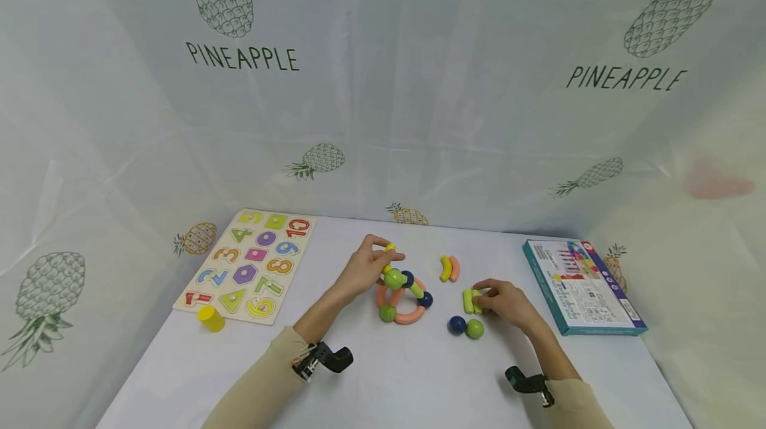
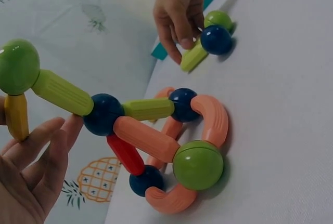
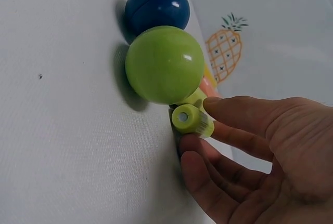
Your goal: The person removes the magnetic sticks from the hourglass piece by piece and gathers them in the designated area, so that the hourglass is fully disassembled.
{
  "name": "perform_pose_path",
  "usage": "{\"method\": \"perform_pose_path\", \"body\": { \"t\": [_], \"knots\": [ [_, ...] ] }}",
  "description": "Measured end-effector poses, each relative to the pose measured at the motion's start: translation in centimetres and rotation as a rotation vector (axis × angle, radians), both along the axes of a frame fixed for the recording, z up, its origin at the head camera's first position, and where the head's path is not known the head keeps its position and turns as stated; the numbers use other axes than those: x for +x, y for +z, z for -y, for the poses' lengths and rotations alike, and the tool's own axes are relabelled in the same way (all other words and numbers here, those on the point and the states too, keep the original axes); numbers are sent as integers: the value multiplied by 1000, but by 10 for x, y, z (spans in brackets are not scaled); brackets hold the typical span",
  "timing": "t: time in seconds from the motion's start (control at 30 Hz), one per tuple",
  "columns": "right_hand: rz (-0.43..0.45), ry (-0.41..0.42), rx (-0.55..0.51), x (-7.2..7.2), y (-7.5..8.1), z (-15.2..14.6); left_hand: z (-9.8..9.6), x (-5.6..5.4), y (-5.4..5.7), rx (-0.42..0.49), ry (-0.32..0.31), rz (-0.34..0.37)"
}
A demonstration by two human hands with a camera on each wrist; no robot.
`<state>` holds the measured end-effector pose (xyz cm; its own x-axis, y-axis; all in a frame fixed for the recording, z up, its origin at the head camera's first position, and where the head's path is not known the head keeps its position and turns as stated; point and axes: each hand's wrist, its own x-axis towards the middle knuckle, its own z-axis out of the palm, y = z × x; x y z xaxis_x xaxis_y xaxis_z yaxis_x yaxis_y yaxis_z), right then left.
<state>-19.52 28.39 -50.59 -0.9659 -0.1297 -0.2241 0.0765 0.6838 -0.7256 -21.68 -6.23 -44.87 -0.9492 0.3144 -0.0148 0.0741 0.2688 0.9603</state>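
My left hand (image 1: 361, 271) pinches a yellow magnetic stick (image 2: 17, 119) joined to a green ball (image 2: 18, 67) at the top of a stick-and-ball structure. A light green stick (image 2: 63, 92) links that ball to a dark blue ball (image 2: 103, 115). Below, curved pink sticks (image 2: 212, 119), a red stick (image 2: 125, 154) and more balls form a base on the table. On the right, my right hand (image 1: 509, 302) pinches a short light green stick (image 3: 196, 121) between thumb and fingers. A second light green stick (image 1: 467, 301) lies beside it.
A loose blue ball (image 1: 457, 325) and green ball (image 1: 475, 328) sit near my right hand. Farther back lie curved yellow (image 1: 445, 269) and pink (image 1: 455, 269) sticks. A number puzzle board (image 1: 242, 263) and yellow cylinder (image 1: 211, 318) are left; a flat box (image 1: 583, 286) is right.
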Motion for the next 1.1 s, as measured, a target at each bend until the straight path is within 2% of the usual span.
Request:
{"method": "perform_pose_path", "body": {
  "t": [0.23,0.37,0.43,0.6,0.73,0.9,1.03,1.1],
  "knots": [
    [-13,-5,15,-3,4,0,0,-1,1,-6,4,-12],
    [-68,-24,27,-13,18,9,0,-1,3,-10,-2,-32],
    [-107,-8,4,-17,28,21,-1,-1,5,-14,-7,-43],
    [-210,106,-107,-23,55,65,-2,-3,10,-30,-29,-62],
    [-290,202,-178,-28,70,99,0,-9,13,-45,-69,-64],
    [-345,301,-231,-37,77,126,4,-17,18,-69,-135,-58],
    [-364,405,-224,-40,78,133,5,-21,22,-112,-187,-45],
    [-364,428,-212,-41,76,134,6,-22,21,-131,-204,-37]
  ]
}}
